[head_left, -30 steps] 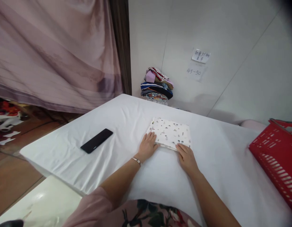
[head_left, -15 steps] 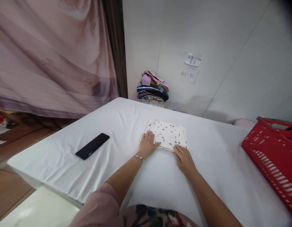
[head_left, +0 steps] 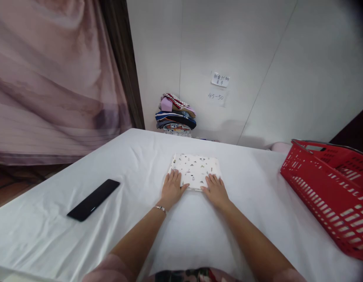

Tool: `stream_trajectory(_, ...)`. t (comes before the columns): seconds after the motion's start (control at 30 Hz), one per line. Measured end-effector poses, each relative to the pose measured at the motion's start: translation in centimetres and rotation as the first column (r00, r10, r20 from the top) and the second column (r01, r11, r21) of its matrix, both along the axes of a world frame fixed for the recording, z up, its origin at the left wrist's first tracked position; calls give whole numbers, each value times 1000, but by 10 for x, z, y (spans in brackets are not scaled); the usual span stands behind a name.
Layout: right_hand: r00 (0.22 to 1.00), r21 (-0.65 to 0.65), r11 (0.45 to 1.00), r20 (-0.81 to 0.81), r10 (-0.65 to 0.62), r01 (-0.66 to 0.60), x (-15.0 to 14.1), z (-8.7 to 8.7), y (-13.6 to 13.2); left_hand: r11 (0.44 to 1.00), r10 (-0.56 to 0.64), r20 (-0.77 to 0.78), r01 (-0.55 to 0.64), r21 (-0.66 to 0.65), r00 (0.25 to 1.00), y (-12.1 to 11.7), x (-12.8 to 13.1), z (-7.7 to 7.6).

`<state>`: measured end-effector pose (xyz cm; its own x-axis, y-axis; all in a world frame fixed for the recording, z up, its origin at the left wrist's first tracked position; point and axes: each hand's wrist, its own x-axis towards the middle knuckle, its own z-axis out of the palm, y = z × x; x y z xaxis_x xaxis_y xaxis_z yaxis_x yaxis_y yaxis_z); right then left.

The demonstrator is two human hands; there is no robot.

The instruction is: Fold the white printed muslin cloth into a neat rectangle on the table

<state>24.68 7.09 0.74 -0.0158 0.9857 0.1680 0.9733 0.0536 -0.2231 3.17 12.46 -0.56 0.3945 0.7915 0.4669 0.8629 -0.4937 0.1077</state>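
A folded white cloth [head_left: 195, 168] with a small scattered print lies flat on the white-covered table [head_left: 195, 235]. My left hand [head_left: 172, 190] rests on its near left corner, fingers stretched out and thumb along the near edge. On the near right corner lies my right hand [head_left: 216, 191], palm down with the fingers apart. Neither hand grips the cloth; both press on it from above. Parts of the cloth's near corners are hidden under my fingers.
A black phone [head_left: 93, 199] lies on the table to the left. At the right stands a red plastic basket [head_left: 325, 192]. Behind the far edge is a stack of folded fabrics [head_left: 176, 113] by the wall. A pink curtain [head_left: 52, 78] hangs at the left.
My right hand has moved further onto the cloth, with its fingers more spread. The left hand stays at the left corner. The whole view has shifted to the right.
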Motion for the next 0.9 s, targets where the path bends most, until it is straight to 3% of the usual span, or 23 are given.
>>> stream_trajectory(0.13, 1000, -21, 1000, -12, 15, -16, 5, -10, -2, 998, 13, 47, -10, -64, 999, 14, 2, 11)
stream_trajectory(0.23, 998, -92, 995, -53, 21, -26, 9, -5, 7, 994, 71, 74, -65, -82, 995, 27, 3, 15)
stream_trajectory(0.4, 994, -53, 998, -101, -41, 36, 30, 7, 40, 987, 125, 61, -118, -113, 990, 34, -2, 0)
stream_trajectory(0.53, 982, -75, 988, -117, -146, 138, 49, -7, 57, 989, 115, 70, -108, -104, 991, 33, -5, -7)
stream_trajectory(0.7, 971, -67, 987, -181, -158, 148, 57, -25, 60, 986, 118, 63, -109, -122, 991, 33, -4, -4)
stream_trajectory(0.9, 888, -89, 988, -435, -150, 123, 63, -19, 47, 973, 124, 84, -105, -204, 989, 30, -3, 4)
